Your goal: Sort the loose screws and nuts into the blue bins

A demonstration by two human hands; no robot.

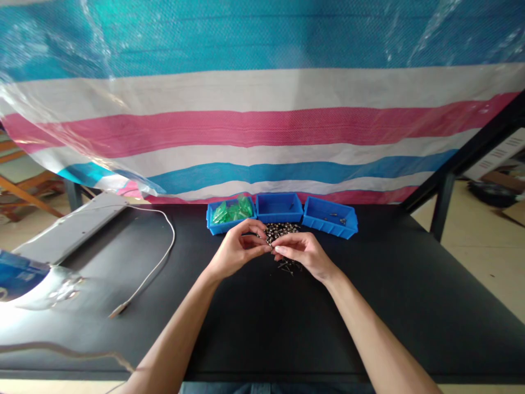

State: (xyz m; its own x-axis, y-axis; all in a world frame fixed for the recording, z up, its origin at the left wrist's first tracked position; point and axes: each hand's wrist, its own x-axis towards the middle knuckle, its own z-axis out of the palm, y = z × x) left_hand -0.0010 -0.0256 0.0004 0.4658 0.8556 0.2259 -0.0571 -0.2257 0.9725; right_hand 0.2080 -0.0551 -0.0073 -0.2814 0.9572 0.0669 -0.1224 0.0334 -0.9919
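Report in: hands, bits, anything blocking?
Left hand, right hand: fingertips together, hold unclear. Small metal pieces heaped close by. White cable at left, clear of hands.

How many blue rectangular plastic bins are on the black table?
3: the left blue plastic bin, holding translucent green pieces; the middle bin; the right bin. None looks hidden.

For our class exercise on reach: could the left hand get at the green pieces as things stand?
Probably yes: the left hand is close to the leftmost blue bin holding the green pieces, and nothing seems to block the way. It is busy beside the right hand, though.
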